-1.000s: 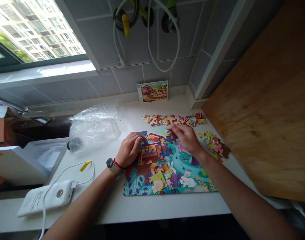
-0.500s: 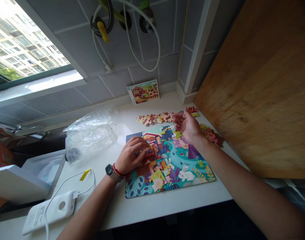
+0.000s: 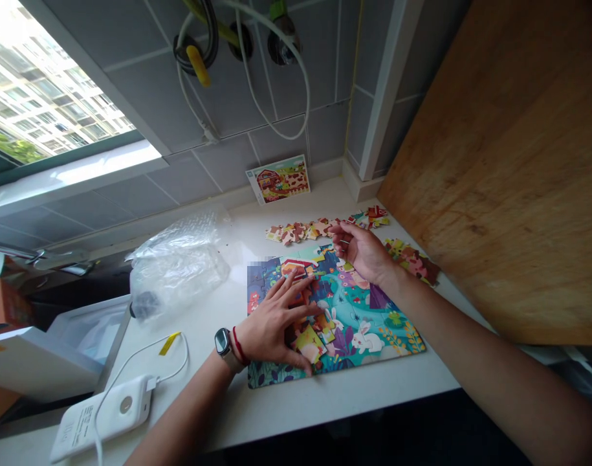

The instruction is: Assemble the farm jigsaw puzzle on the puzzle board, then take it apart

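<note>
A colourful jigsaw puzzle (image 3: 373,323) lies partly assembled on the white counter (image 3: 325,395). My left hand (image 3: 276,320) rests flat on its left half, fingers spread, palm down. My right hand (image 3: 363,249) hovers over the puzzle's far right corner, palm turned up and fingers loosely curled; nothing shows clearly in it. A row of loose pieces (image 3: 305,230) lies beyond the puzzle, and another heap of pieces (image 3: 415,259) sits to its right. A small reference picture card (image 3: 279,178) leans against the tiled wall.
A crumpled clear plastic bag (image 3: 179,259) lies left of the puzzle. A white power bank (image 3: 104,417) with its cable sits near the front left edge. A wooden panel (image 3: 509,168) rises on the right. Hoses (image 3: 276,97) hang on the wall above.
My left hand went from curled fingers to lying flat and spread, sliding nearer over the puzzle. My right hand lifted off the puzzle's top edge and turned palm up. The view shifted left.
</note>
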`<state>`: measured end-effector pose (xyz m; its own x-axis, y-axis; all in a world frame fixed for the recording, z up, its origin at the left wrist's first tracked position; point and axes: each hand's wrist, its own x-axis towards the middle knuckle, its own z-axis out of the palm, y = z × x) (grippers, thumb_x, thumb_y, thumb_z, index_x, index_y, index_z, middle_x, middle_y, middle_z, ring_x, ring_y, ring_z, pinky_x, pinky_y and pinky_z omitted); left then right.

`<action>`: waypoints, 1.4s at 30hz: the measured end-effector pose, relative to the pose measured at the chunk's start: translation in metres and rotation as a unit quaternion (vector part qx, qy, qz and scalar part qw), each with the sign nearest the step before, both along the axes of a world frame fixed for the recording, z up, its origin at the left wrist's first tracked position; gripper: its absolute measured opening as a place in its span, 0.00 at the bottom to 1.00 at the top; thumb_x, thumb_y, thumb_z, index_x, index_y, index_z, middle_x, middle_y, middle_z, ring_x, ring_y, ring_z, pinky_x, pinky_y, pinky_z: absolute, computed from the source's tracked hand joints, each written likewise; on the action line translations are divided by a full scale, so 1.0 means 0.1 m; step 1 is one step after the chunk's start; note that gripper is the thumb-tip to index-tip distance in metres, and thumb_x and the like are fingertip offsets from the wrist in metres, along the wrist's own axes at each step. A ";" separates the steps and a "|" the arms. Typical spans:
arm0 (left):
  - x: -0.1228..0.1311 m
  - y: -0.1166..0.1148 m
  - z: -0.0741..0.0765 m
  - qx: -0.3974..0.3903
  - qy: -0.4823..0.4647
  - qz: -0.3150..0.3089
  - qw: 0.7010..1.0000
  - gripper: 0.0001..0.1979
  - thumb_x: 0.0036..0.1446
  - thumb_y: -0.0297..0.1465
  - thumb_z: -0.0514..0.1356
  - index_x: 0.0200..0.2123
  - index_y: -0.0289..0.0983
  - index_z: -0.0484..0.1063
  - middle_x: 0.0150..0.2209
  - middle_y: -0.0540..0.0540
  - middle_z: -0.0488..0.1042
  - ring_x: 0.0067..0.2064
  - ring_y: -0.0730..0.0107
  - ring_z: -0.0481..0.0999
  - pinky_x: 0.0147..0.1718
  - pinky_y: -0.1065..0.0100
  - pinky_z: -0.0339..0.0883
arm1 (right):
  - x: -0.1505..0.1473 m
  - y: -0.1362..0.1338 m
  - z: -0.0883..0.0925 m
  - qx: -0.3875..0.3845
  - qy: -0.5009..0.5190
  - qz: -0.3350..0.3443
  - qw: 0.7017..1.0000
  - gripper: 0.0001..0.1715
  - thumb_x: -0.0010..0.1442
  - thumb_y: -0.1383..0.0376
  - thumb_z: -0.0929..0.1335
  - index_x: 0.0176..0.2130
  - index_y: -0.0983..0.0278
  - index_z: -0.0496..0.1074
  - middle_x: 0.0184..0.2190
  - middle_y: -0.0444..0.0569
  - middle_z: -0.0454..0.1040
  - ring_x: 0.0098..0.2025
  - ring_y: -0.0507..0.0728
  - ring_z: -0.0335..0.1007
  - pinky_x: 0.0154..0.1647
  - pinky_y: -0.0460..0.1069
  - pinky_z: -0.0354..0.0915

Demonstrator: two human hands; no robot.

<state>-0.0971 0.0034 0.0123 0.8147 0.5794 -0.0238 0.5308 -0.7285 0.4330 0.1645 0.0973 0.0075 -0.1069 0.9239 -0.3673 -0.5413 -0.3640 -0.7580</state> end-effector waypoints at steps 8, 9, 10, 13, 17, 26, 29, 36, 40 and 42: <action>-0.02 0.01 0.05 -0.022 -0.006 -0.005 1.000 0.38 0.49 0.57 0.74 0.59 0.45 0.78 0.78 0.39 0.48 0.77 0.22 0.44 0.71 0.25 0.40 | -0.01 -0.05 0.00 0.062 -0.036 0.029 0.997 0.13 0.56 0.55 0.76 0.35 0.62 0.81 0.27 0.45 0.78 0.26 0.51 0.69 0.24 0.44 0.65; -0.03 0.02 0.06 -0.021 -0.008 0.000 1.000 0.36 0.50 0.56 0.74 0.59 0.46 0.79 0.78 0.40 0.49 0.77 0.22 0.43 0.71 0.25 0.39 | -0.01 -0.07 0.02 0.079 -0.044 0.045 0.995 0.14 0.55 0.53 0.76 0.35 0.62 0.81 0.27 0.45 0.77 0.26 0.51 0.69 0.25 0.44 0.64; -0.05 0.03 0.06 -0.020 -0.010 0.007 1.000 0.35 0.51 0.56 0.73 0.57 0.46 0.79 0.78 0.41 0.50 0.77 0.23 0.42 0.72 0.25 0.39 | 0.00 -0.09 0.06 0.104 -0.063 0.072 0.990 0.15 0.56 0.52 0.76 0.34 0.61 0.81 0.27 0.44 0.77 0.26 0.51 0.68 0.25 0.45 0.64; -0.12 0.08 0.08 -0.019 -0.015 0.031 0.999 0.32 0.51 0.57 0.73 0.52 0.44 0.81 0.77 0.41 0.52 0.78 0.26 0.41 0.72 0.27 0.40 | 0.02 -0.18 0.18 0.233 -0.189 0.224 0.927 0.15 0.59 0.52 0.75 0.31 0.61 0.80 0.27 0.44 0.78 0.27 0.52 0.69 0.29 0.47 0.64; -0.18 0.14 0.08 -0.023 -0.032 0.040 0.998 0.29 0.51 0.57 0.73 0.46 0.42 0.81 0.77 0.40 0.53 0.79 0.31 0.41 0.73 0.30 0.41 | 0.00 -0.37 0.28 0.392 -0.375 0.429 0.723 0.14 0.53 0.54 0.80 0.36 0.58 0.82 0.33 0.44 0.81 0.34 0.56 0.73 0.35 0.49 0.65; -0.21 0.18 0.07 -0.064 -0.026 0.049 0.996 0.27 0.52 0.54 0.74 0.43 0.39 0.78 0.77 0.37 0.55 0.78 0.31 0.43 0.73 0.29 0.40 | -0.15 -0.62 0.32 0.453 -0.544 0.420 0.568 0.31 0.34 0.53 0.87 0.34 0.58 0.76 0.35 0.45 0.80 0.36 0.62 0.75 0.32 0.50 0.61; -0.24 0.19 0.09 -0.084 -0.021 0.056 0.995 0.22 0.58 0.48 0.72 0.47 0.39 0.77 0.76 0.37 0.56 0.79 0.33 0.43 0.73 0.28 0.39 | -0.19 -0.68 0.36 0.446 -0.568 0.433 0.539 0.31 0.38 0.55 0.87 0.39 0.59 0.77 0.39 0.49 0.81 0.39 0.64 0.76 0.33 0.51 0.62; -0.27 0.20 0.10 -0.114 -0.044 0.062 0.991 0.14 0.63 0.39 0.68 0.48 0.40 0.75 0.76 0.40 0.57 0.79 0.39 0.45 0.75 0.33 0.37 | -0.21 -0.74 0.50 0.402 -0.561 0.522 0.501 0.20 0.53 0.62 0.80 0.42 0.65 0.75 0.45 0.55 0.78 0.46 0.66 0.76 0.41 0.53 0.66; -0.27 0.19 0.09 -0.108 -0.044 0.058 0.991 0.17 0.62 0.35 0.67 0.53 0.40 0.73 0.76 0.40 0.57 0.79 0.39 0.44 0.74 0.30 0.37 | -0.17 -0.71 0.51 0.404 -0.547 0.521 0.516 0.20 0.55 0.66 0.78 0.45 0.63 0.73 0.44 0.53 0.78 0.45 0.64 0.75 0.39 0.51 0.64; -0.26 0.19 0.09 -0.101 -0.041 0.055 0.993 0.21 0.62 0.34 0.67 0.58 0.40 0.72 0.76 0.40 0.57 0.79 0.38 0.44 0.74 0.29 0.38 | -0.15 -0.68 0.49 0.397 -0.531 0.518 0.540 0.18 0.57 0.70 0.76 0.46 0.61 0.72 0.43 0.51 0.79 0.42 0.62 0.76 0.37 0.50 0.63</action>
